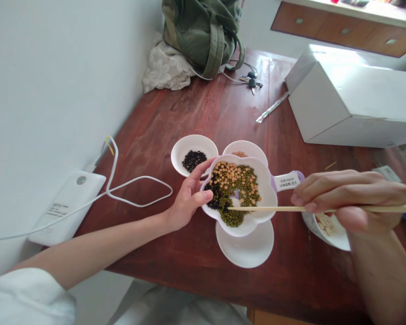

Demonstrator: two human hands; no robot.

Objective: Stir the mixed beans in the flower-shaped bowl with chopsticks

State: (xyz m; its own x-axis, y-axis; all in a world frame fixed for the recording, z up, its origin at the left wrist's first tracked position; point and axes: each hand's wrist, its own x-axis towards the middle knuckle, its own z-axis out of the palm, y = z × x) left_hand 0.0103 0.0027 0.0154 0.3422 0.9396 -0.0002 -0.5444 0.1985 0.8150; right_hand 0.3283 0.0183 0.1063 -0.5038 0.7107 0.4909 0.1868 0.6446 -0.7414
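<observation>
One white power bank (67, 205), its print too small to read; left hand (188, 198) gripping the scalloped bowl (266, 192) over the bench (149, 135), overlapping three white dishes (245, 253); one two-line handle label (287, 181), characters blurred; right hand (355, 196) pinching at least one wooden chopstick (267, 209), tip among three-coloured beans (232, 219).

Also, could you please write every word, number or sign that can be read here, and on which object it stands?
Label on the handle of the flower-shaped bowl: two lines of Chinese characters with digits, too small to read surely; the second seems to end "豆子".
White device at far left: printed lines, too small to read.
Clear wrapper by the white box: green marks, too blurred to read.
</observation>
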